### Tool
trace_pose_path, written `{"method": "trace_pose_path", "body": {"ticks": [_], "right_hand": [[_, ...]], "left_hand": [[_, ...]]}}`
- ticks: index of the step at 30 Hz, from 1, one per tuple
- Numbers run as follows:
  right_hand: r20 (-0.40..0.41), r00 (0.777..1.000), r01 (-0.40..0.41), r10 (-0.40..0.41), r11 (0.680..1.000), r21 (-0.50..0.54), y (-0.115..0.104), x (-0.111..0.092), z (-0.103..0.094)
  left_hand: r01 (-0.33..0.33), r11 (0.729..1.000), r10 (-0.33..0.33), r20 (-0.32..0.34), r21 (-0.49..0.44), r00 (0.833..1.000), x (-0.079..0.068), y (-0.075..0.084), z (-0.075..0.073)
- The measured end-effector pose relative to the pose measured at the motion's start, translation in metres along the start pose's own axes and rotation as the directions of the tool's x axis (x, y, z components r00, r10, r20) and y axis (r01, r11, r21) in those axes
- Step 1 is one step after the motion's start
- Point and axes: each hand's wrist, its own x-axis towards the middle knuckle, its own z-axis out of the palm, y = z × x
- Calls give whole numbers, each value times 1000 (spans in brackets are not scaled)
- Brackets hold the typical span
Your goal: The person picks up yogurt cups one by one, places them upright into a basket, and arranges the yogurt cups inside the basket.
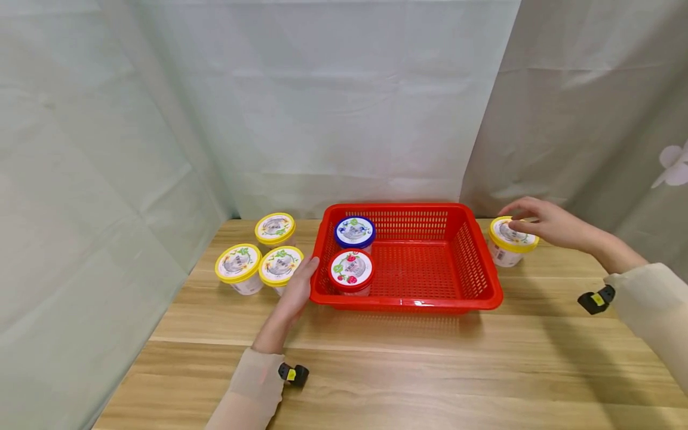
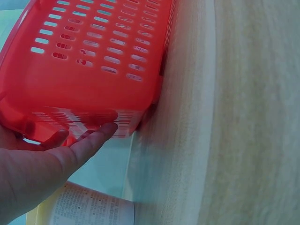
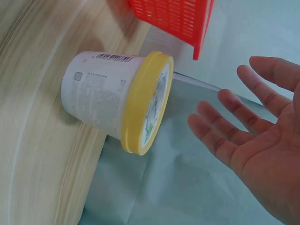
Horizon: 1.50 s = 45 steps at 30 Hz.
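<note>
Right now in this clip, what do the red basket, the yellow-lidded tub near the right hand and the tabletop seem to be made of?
Red basket: likely glossy moulded plastic, given its slotted walls and the glint on its rim.
Yellow-lidded tub: lid looks like smooth plastic; the pale printed body could be plastic or coated paper.
Tabletop: wood or wood-look laminate, showing streaky grain.
</note>
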Motion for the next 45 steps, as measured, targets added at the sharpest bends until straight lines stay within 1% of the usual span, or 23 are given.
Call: {"method": "trace_pose_path", "body": {"ticks": [5, 9, 13, 17, 20, 22, 27, 32, 39, 45], "right_hand": [[-9, 1000, -9, 9, 1000, -14, 7, -3, 3], [-3, 999, -43, 43, 999, -14, 15, -7, 6], [1, 997, -74, 74, 996, -54, 25, -11, 10], [-12, 998, -60, 59, 996, -65, 31, -15, 16], [-29, 999, -29, 28, 999, -30, 35, -17, 21], [-34, 999, -21, 21, 1000, 4, 37, -19, 25], [-44, 998, -31, 34, 997, 68, 45, -23, 33], [-91, 996, -3, 13, 994, 107, 57, -27, 43], [-134, 989, -41, 67, 981, 189, 71, -26, 59], [-184, 979, -45, 88, 973, 224, 74, -25, 68]], "left_hand": [[-5, 1000, 5, 0, 8, 1000, -1, 1, 0], [-5, 1000, 5, -9, 0, 1000, -1, 1, 0], [-1, 1000, 1, -5, 4, 1000, -1, 2, 0], [-5, 1000, 5, 2, 6, 1000, -1, 2, 0], [-7, 1000, 7, 0, 6, 1000, -2, 2, 0], [-10, 1000, 10, -1, 6, 1000, -1, 2, 0], [-14, 1000, 14, 1, -11, 1000, 0, 1, 1], [-9, 1000, 9, -5, -26, 1000, 0, 1, 1], [-11, 1000, 10, -4, -17, 1000, 0, 1, 1], [-13, 1000, 13, 9, -7, 1000, 0, 1, 0]]}}
